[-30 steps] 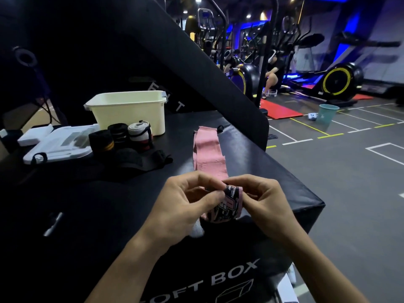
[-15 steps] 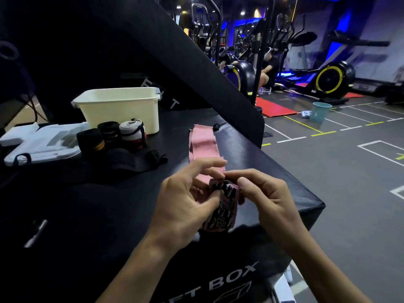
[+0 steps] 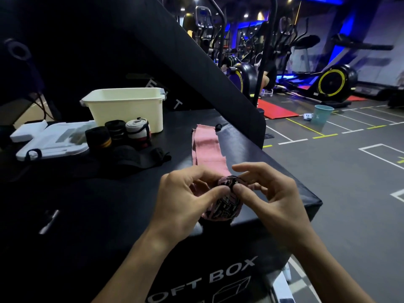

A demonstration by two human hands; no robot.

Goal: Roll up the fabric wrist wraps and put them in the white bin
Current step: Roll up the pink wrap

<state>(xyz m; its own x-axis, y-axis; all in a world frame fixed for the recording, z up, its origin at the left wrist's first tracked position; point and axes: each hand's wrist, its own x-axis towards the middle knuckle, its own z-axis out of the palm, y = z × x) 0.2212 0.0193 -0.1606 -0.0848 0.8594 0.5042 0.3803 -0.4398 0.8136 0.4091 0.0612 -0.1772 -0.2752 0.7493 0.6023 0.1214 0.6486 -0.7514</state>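
The left hand (image 3: 185,200) hides the pink wrap (image 3: 227,204) roll's left side.

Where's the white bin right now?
Head view, upper left: the white bin stands on the black box top, just behind three rolled wraps.

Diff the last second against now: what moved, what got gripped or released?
Both hands, left hand and right hand, keep pinching the pink wrap; its roll has grown and the flat tail is shorter. Nothing released. Three rolled wraps and white bin unmoved.

head-worn view, down at hands (image 3: 227,193)
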